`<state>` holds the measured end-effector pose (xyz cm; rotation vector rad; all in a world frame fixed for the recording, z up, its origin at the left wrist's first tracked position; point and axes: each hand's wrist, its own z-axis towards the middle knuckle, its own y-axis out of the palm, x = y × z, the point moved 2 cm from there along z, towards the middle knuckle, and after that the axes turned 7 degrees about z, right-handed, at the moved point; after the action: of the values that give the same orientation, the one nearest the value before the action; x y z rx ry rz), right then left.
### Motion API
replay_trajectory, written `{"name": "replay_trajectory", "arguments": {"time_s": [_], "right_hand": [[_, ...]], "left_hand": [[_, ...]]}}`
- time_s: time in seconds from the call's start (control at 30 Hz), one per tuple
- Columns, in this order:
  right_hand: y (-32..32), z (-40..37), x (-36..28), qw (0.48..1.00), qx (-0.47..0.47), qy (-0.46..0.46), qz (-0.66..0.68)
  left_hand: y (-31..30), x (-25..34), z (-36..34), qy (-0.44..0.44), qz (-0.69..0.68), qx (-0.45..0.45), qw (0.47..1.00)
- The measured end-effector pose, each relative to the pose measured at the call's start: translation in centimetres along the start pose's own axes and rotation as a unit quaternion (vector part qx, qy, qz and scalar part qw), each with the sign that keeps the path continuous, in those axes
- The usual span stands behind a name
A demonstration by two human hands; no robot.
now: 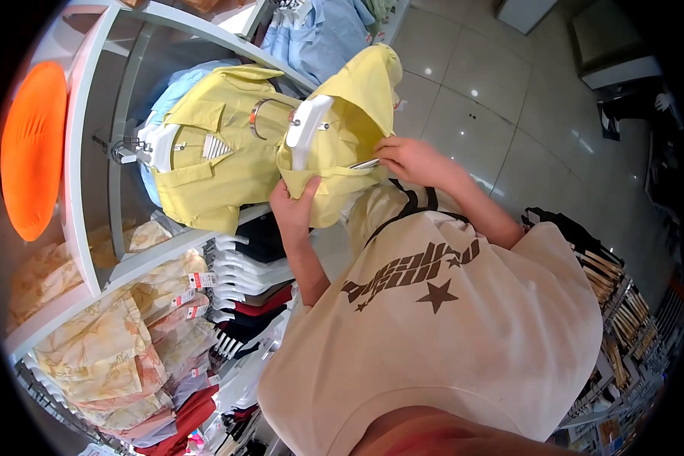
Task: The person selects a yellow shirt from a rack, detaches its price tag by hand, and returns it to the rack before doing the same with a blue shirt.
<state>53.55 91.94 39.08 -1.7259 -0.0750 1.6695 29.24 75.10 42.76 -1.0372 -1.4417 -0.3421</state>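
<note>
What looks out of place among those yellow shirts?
The front yellow shirt sits bunched and askew on its tilted white hanger, gripped by the left hand and right hand; the rear yellow shirt hangs flat.

Only one camera is here. It sits on the person's head and looks forward and down. The yellow shirt on the white hanger is near the middle of the picture, a bit toward the top. It is close, just an arm's reach away. Below the yellow shirt, the person's own cream T-shirt fills the bottom of the view, very near the lens. Left of the yellow shirt is the white rack of clothes, seen from above. Right of the yellow shirt is the shiny floor, farther off. The lens is very wide, so straight lines bend and the corners are black.
</note>
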Motion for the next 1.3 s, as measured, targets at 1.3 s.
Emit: {"name": "replay_trajectory", "arguments": {"time_s": [1.3], "right_hand": [[-0.2,0.1,-3.9,0.839,0.206,0.142,0.483]], "left_hand": [[5.8,-0.2,-3.5,-0.088,-0.229,-0.150,0.958]]}}
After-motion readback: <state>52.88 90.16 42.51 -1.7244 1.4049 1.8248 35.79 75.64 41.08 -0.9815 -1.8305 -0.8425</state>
